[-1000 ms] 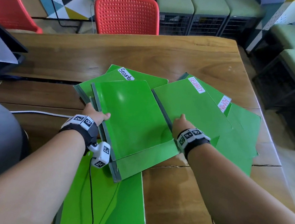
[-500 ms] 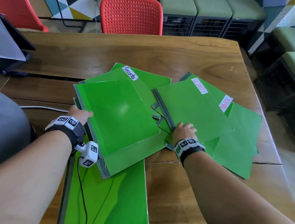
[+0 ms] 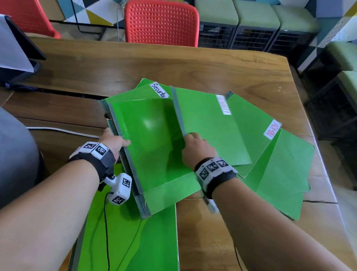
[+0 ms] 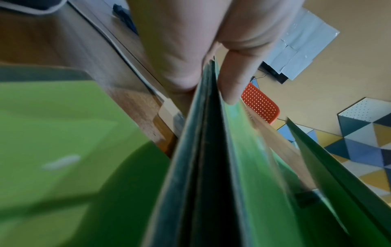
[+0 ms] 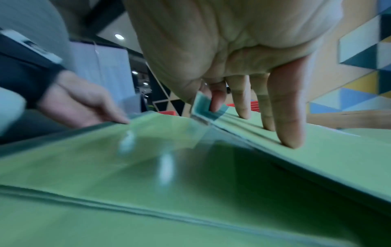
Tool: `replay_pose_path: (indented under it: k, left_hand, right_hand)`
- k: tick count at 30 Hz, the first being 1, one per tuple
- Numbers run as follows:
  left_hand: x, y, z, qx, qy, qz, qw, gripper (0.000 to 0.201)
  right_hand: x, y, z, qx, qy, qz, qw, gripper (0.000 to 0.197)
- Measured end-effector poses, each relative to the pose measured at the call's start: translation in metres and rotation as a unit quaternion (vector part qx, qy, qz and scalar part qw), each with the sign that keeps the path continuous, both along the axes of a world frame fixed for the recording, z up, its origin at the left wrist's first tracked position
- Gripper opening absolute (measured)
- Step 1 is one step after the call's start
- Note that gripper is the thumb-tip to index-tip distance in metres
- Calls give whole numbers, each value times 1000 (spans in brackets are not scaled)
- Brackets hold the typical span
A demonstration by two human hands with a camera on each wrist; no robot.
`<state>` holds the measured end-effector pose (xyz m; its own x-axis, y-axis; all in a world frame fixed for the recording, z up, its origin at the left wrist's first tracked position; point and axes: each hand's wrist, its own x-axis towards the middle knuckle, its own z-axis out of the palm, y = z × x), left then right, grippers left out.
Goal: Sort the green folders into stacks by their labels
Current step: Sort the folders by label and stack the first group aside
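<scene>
label (image 3: 224, 104) blurred, possibly "SECURITY", folder (image 3: 212, 127) tilted

1. A white label (image 3: 159, 90) reading "Security" in black handwriting sits on the top corner of a green folder (image 3: 133, 96).
2. Right of that label, a white label (image 3: 272, 129) reading "ADMIN" in red capitals sits on another green folder's (image 3: 251, 119) right edge.
3. Between them, a third white label (image 3: 224, 105) on the lifted folder (image 3: 208, 125) carries red letters, too blurred to read.
</scene>
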<state>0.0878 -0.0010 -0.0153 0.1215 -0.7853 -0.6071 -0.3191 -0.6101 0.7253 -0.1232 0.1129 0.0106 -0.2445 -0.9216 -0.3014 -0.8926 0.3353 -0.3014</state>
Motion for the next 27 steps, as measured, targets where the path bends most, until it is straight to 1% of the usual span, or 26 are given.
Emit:
replay_pose_path:
  k: [2, 3, 5, 6, 8, 9, 10, 11, 13, 14, 15, 17, 18, 20, 21, 23, 24, 26, 27]
  left_hand:
    - [-10, 4, 3, -2, 47, 23, 999, 79]
    - [-13, 5, 4, 0, 59, 32, 998, 82]
    - [-14, 7, 4, 7, 36, 32, 999, 96]
    - [-12, 6, 2, 2, 17, 27, 1000, 99]
    - [-3, 3, -6, -13, -3, 15, 1000, 95]
    - [3, 2, -7, -21, -10, 14, 1000, 90]
    - [11, 0, -7, -24, -13, 7, 1000, 84]
    - [18, 0, -4, -20, -3, -3, 1000, 81]
    - [41, -8, -11, -10, 75, -2, 997, 85]
    - [51, -13, -17, -14, 114, 8, 993, 80]
    - [59, -16, -20, -18, 151, 24, 988, 70]
    - [59, -8, 1, -25, 209, 26, 977, 41]
    - [54, -7, 10, -31, 230, 11, 973, 30]
    - [42, -7, 20, -51, 249, -11, 967, 30]
    - [35, -9, 24, -53, 244, -5, 968, 32]
    - [19, -17, 23, -32, 202, 4, 979, 46]
    - [10, -21, 22, -27, 179, 0, 983, 40]
    - [-6, -32, 14, -16, 91, -19, 996, 11]
    - [-10, -35, 9, -15, 38, -44, 998, 10]
  right_hand:
    - [29, 2, 4, 4, -19, 48, 999, 38]
    - [43, 5, 2, 10, -24, 75, 997, 38]
    - [67, 10, -4, 16, -24, 127, 991, 36]
    - [74, 12, -7, 14, -25, 144, 989, 32]
    - [76, 9, -11, 10, -49, 153, 987, 25]
    - [70, 5, -13, 6, -66, 139, 988, 23]
    - [59, 0, -14, -4, -81, 107, 991, 22]
    - [43, -6, -14, -20, -86, 59, 994, 26]
    - [8, -16, -12, -44, -80, -52, 995, 52]
    - [-8, -20, -10, -38, -91, -98, 990, 64]
    - [-20, -23, -8, -22, -124, -134, 983, 72]
    - [-35, -27, -8, 17, -237, -174, 956, 78]
    - [-40, -26, -9, 36, -298, -186, 936, 76]
    - [-47, -21, -10, 55, -399, -225, 887, 63]
    - [-51, -18, -13, 50, -438, -254, 861, 59]
    - [-60, -11, -20, 20, -489, -316, 813, 64]
    - [-65, -8, -23, 4, -498, -339, 798, 67]
    - [-75, -2, -28, -15, -494, -369, 787, 69]
    - [-81, 2, -30, -19, -490, -381, 784, 70]
